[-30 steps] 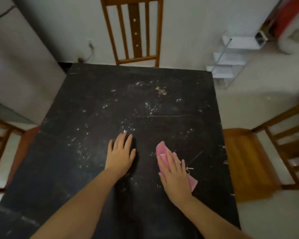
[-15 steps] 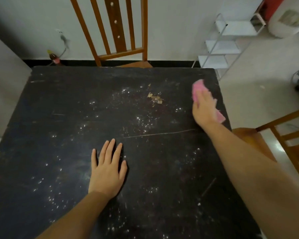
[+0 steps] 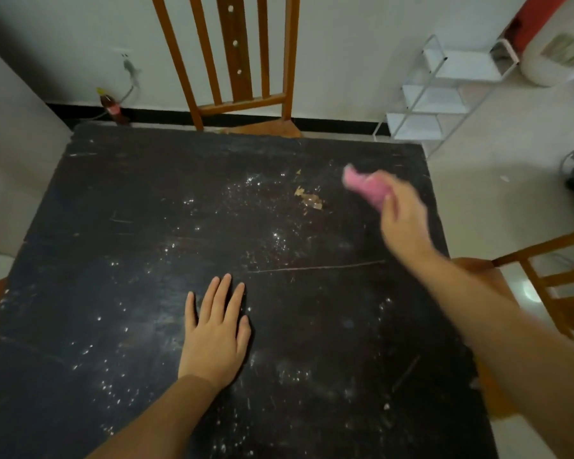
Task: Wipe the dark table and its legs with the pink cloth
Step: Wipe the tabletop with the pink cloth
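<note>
So there's stuff all round the dark table (image 3: 140, 207): a wooden chair (image 3: 232, 61) tucked in at 12 o'clock, another wooden chair (image 3: 557, 279) at 3 o'clock with only part of its frame in shot, and a white wire shelf rack (image 3: 444, 91) on the floor at about 1 o'clock. A small bottle (image 3: 112, 107) stands by the wall near 11 o'clock, beside a plug and cable. The tabletop is speckled with white crumbs, and a patch of tan flakes (image 3: 309, 198) lies just left of the cloth, apart from it.

The table legs are hidden under the top, and the near edge is cut off. The right hand (image 3: 403, 220) is motion-blurred, so exact finger positions are hard to read, and I can't tell if the cloth is touching the surface.

The right arm reaches across to about 1 o'clock on the tabletop, fingers curled round the bunched pink cloth (image 3: 367, 187), which sticks out past them. The left hand (image 3: 216, 329) lies flat on the table near 6 o'clock, fingers straight and slightly spread, holding nothing.
</note>
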A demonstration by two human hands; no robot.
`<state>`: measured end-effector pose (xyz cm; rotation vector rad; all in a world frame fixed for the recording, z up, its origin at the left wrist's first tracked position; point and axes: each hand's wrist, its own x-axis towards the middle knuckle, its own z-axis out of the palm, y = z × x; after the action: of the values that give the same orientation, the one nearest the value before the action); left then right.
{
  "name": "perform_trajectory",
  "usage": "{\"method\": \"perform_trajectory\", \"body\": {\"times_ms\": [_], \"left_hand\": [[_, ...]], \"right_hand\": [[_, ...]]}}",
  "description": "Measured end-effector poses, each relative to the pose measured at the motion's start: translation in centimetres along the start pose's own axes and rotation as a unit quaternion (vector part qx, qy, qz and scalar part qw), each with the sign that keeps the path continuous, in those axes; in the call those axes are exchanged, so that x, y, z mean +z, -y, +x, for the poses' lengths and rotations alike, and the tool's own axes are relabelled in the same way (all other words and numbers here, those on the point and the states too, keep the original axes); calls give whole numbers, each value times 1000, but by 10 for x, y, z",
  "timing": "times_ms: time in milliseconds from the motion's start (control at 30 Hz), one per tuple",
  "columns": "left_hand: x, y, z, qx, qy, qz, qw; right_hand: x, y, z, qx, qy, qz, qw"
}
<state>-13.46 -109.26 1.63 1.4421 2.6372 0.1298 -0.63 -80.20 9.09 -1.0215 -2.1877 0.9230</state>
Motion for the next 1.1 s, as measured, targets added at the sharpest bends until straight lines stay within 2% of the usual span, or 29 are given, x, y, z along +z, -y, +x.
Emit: {"method": "perform_trajectory", "body": {"times_ms": [67,133,200,300,400,533,600,667,700,767,867,967,1033,1100], "left_hand": [[2,0,0,-4,-1,-2,1000],[3,1,0,-4,-5,-4,1000],[5,1,0,-5,-11,-6,1000],[4,0,0,-1,-12,-7,1000],[0,0,-2,-2,-10,-37,999],[-12,9,-2,4,-4,-103,995],[-17,30,8,25,-11,-61,998],[-21,57,22,0,-26,-24,999],[-24,69,29,-26,-24,-18,999],[-25,84,37,-72,-21,-15,997],[-21,88,39,-85,-38,-26,995],[-19,89,39,-81,-56,-36,994],[-18,91,40,-80,-58,-44,994],[-17,93,39,-77,-61,-50,994]], "right_hand": [[-5,-37,65,49,-15,-108,993],[7,-62,100,93,22,-192,977],[36,-64,105,65,52,-242,967],[82,-29,55,-56,140,-198,969],[89,4,-38,-147,232,-139,951],[69,20,-146,-149,333,-52,930],[57,38,-133,-74,329,51,940],[50,60,-85,-46,265,149,952],[49,70,-50,-47,220,138,964],[59,71,26,33,141,94,985],[91,36,113,82,63,-12,995],[128,22,122,28,93,-148,984],[147,30,96,-38,128,-172,976],[157,43,48,-110,201,-148,962]]}}
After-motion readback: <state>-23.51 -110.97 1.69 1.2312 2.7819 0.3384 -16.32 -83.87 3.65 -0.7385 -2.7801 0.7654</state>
